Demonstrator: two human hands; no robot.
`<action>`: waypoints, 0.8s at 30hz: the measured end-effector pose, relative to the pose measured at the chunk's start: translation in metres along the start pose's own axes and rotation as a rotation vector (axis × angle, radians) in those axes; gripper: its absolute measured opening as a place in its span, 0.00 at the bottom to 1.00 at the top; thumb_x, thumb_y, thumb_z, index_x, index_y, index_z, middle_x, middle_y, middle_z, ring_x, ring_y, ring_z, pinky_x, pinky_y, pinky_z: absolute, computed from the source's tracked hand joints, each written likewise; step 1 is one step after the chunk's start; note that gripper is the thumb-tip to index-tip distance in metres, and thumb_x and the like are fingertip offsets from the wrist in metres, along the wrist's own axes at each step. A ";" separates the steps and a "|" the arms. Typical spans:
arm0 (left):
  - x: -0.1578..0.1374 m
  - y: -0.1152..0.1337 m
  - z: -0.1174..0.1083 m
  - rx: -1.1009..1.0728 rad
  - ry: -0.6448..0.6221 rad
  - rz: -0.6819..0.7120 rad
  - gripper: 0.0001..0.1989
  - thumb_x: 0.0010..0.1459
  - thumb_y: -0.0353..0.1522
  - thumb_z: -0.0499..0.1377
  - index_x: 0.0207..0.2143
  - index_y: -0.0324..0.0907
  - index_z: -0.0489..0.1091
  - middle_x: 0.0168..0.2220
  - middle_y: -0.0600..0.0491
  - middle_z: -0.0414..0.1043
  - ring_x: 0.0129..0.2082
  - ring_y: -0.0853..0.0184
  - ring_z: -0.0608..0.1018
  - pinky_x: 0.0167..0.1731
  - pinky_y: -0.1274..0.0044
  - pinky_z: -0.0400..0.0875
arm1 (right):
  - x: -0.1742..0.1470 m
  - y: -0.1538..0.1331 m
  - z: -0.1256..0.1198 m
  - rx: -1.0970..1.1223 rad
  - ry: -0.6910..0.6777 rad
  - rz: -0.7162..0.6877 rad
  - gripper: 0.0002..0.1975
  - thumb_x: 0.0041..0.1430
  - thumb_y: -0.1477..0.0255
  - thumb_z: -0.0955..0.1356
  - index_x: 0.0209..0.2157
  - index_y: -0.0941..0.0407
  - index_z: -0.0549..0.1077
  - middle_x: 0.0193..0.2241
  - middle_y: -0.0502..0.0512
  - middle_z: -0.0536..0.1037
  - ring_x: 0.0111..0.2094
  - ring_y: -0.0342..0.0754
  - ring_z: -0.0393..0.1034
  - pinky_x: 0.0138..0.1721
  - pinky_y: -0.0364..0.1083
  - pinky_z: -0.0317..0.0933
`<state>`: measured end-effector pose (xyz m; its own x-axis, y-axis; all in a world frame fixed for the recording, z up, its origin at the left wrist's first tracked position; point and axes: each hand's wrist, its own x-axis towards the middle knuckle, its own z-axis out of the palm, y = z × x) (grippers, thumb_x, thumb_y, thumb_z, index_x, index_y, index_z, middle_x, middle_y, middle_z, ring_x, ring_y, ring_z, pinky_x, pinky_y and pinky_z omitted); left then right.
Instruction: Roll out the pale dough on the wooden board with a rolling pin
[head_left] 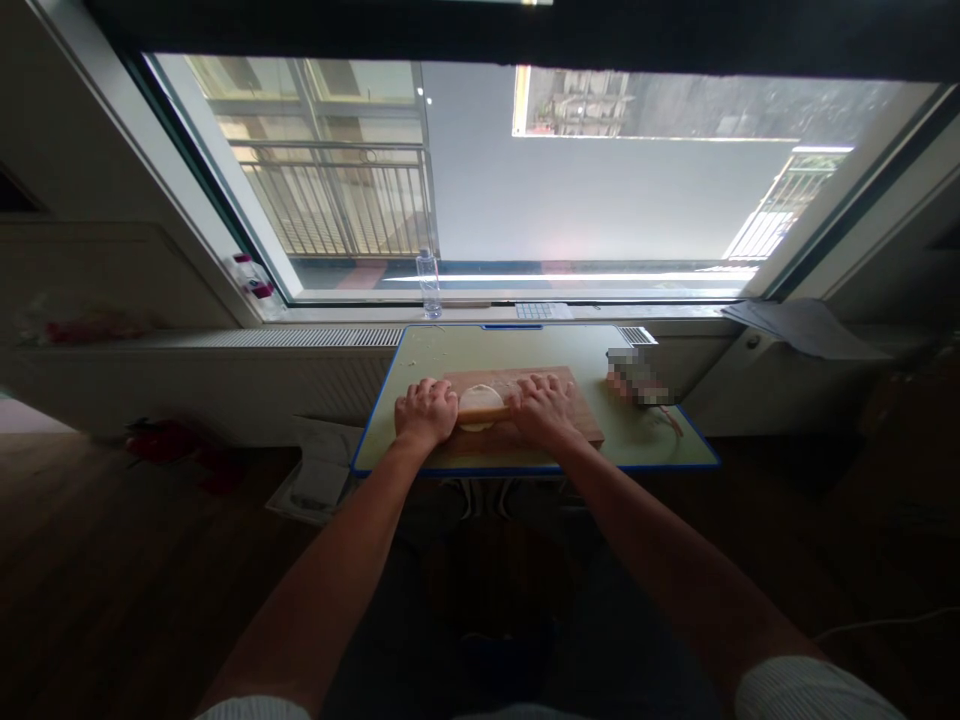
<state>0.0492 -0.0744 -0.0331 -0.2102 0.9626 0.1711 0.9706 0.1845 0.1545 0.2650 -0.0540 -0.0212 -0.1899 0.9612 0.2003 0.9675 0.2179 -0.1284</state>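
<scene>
Both hands are closed on the ends of a wooden rolling pin [484,414], which lies across a round, flat piece of pale dough [480,397]. My left hand [427,410] grips the left end, close to the left side of the wooden board [585,420]. On the other end is my right hand [541,406], resting over the board. The dough shows on the far side of the pin, with a thin strip on the near side. My fingers hide both ends of the pin. Some pale dusting lies on the board behind the dough.
The board sits on a pale green table [397,440] with a blue edge. A pixelated item [637,378] lies at the table's right. A clear bottle [429,285] stands on the sill, papers [806,328] lie to the right, and a radiator [322,380] is behind.
</scene>
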 end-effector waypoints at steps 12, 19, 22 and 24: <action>-0.026 0.000 -0.002 -0.012 0.075 0.034 0.23 0.75 0.41 0.48 0.59 0.50 0.78 0.66 0.46 0.75 0.63 0.51 0.74 0.61 0.60 0.68 | -0.022 0.003 0.006 0.001 -0.006 -0.004 0.28 0.79 0.58 0.55 0.66 0.51 0.75 0.72 0.60 0.70 0.73 0.65 0.55 0.73 0.69 0.46; -0.033 0.002 -0.004 -0.008 0.089 0.042 0.23 0.75 0.41 0.47 0.59 0.50 0.78 0.67 0.46 0.74 0.63 0.51 0.74 0.62 0.59 0.68 | -0.019 0.005 0.007 0.007 -0.004 -0.016 0.26 0.79 0.59 0.56 0.63 0.51 0.77 0.71 0.59 0.71 0.72 0.65 0.55 0.72 0.69 0.46; -0.038 0.002 -0.003 -0.011 0.113 0.038 0.23 0.75 0.41 0.47 0.58 0.49 0.78 0.66 0.46 0.75 0.63 0.51 0.74 0.62 0.59 0.68 | -0.020 0.005 0.008 0.018 0.011 -0.024 0.25 0.79 0.60 0.57 0.61 0.52 0.78 0.71 0.59 0.71 0.71 0.65 0.57 0.72 0.68 0.47; -0.041 0.003 -0.002 -0.010 0.126 0.036 0.23 0.75 0.40 0.47 0.58 0.49 0.78 0.66 0.46 0.74 0.63 0.51 0.73 0.62 0.58 0.67 | -0.023 0.006 0.010 0.026 0.017 -0.023 0.24 0.79 0.60 0.57 0.60 0.51 0.78 0.71 0.60 0.71 0.71 0.64 0.57 0.72 0.68 0.48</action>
<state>0.0606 -0.1139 -0.0380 -0.1890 0.9357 0.2978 0.9767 0.1477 0.1557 0.2731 -0.0732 -0.0363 -0.2093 0.9529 0.2195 0.9582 0.2446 -0.1484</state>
